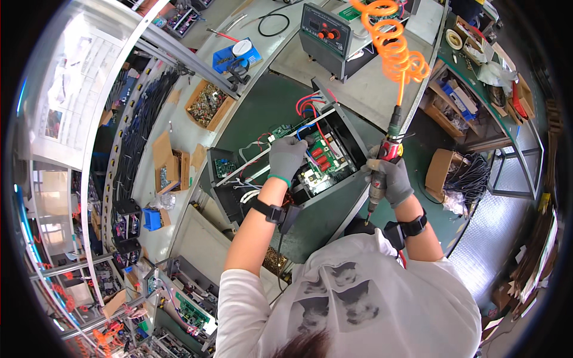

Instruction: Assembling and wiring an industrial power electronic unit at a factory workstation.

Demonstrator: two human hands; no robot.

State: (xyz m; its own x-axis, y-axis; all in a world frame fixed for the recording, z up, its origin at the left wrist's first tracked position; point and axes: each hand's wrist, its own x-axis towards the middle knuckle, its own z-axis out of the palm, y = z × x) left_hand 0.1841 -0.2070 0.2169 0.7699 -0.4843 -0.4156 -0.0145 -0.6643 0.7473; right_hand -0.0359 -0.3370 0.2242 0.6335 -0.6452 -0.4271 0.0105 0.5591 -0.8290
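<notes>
My left hand (pixel 286 158), in a grey glove, reaches into an open black metal chassis (pixel 352 134). Its fingers are curled together over the frame and wires; what they pinch, if anything, is hidden. Beside it in the chassis lies a green circuit board (pixel 327 156) with red components. Red and blue wires (pixel 307 104) loop up at the chassis's far end. My right hand (pixel 395 179), gloved as well, is wrapped round an air screwdriver (pixel 377 186) to the right of the chassis. Its bit points toward me, away from the board, and an orange coiled hose (pixel 391 45) feeds its far end.
A control box with orange knobs (pixel 325 33) stands beyond the chassis. To the left are a cardboard box of small screws (pixel 209 104), another carton (pixel 169 164) and a blue tray (pixel 239 56). A carton of black cables (pixel 447 173) sits at the right.
</notes>
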